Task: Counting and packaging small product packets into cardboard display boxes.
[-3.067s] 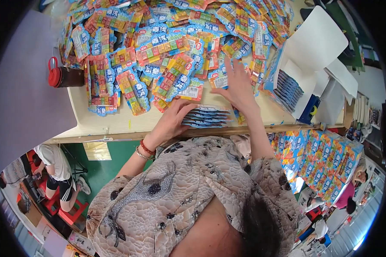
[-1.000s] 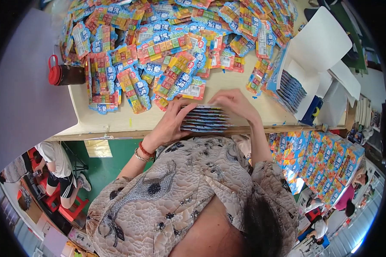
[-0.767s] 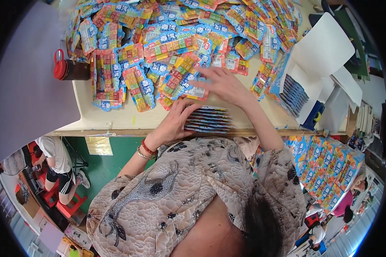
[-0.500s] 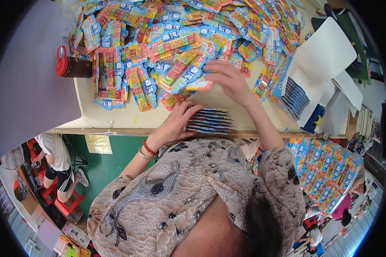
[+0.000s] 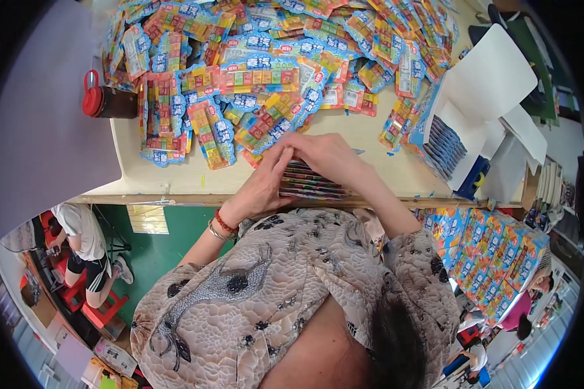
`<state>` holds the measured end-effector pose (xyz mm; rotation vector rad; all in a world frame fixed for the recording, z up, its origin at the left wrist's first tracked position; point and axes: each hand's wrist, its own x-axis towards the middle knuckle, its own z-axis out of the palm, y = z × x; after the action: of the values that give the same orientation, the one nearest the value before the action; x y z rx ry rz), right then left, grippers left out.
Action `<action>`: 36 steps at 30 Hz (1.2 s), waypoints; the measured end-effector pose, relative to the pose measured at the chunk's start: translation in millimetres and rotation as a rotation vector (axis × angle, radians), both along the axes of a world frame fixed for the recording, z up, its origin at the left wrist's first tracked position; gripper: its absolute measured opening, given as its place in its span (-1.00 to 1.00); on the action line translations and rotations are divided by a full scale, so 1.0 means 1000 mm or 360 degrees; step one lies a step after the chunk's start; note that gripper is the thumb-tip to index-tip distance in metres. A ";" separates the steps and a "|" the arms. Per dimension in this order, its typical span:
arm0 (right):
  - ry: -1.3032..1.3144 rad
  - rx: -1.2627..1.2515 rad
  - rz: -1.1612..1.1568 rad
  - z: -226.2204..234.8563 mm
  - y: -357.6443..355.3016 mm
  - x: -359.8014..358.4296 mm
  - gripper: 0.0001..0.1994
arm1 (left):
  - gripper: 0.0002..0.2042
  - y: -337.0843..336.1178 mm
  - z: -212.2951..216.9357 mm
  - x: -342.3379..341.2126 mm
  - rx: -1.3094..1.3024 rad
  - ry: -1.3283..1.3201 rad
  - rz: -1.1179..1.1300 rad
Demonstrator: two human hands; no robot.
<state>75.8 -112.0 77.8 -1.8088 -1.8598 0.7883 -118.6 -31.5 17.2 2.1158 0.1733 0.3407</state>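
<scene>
Fingers, left hand (image 5: 261,188): curled against the near left side of the stack of packets (image 5: 310,184); closed on it from that side.
Fingers, right hand (image 5: 328,157): laid flat over the top and far edge of the same stack, pressing down; closed about it, nothing else held.
Stack of packets: flat, colourful sachets piled one on another, lying at the near edge of the desk (image 5: 175,181), directly in front of the body, between both hands.
Step in hand: judged to be the squaring and gathering of the stack, with the edges being aligned.
Next move, requirement: an even grip on both sides is called for, so that the slippery packets are kept from fanning out; whether the pile is complete cannot be told.
Loose packets (image 5: 253,71): a wide heap spread over the far part of the desk, just beyond the hands.
Red-lidded jar (image 5: 107,102): lying at the left desk edge, beside the heap.
White carton (image 5: 480,110): open, to the right, with dark packets filed upright inside.
Printed boxes (image 5: 493,253): stacked below the desk, at the right.
</scene>
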 end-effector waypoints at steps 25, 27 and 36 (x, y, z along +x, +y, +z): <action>0.0022 -0.0027 -0.0105 -0.013 0.054 0.025 -0.56 | -0.01 0.009 0.025 0.015 0.0213 0.0184 -0.0148; -0.0613 0.0594 0.0355 -0.009 0.068 0.015 -0.59 | -0.07 0.009 0.023 0.015 0.0234 0.0220 -0.0165; -0.0403 0.0426 0.0376 -0.013 0.068 0.023 -0.63 | -0.09 0.002 0.025 0.012 0.0162 0.0154 -0.0057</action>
<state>99.3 -43.6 65.0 -1.5989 -2.2500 0.3718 -107.0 -29.1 42.0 2.2349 0.1774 0.2304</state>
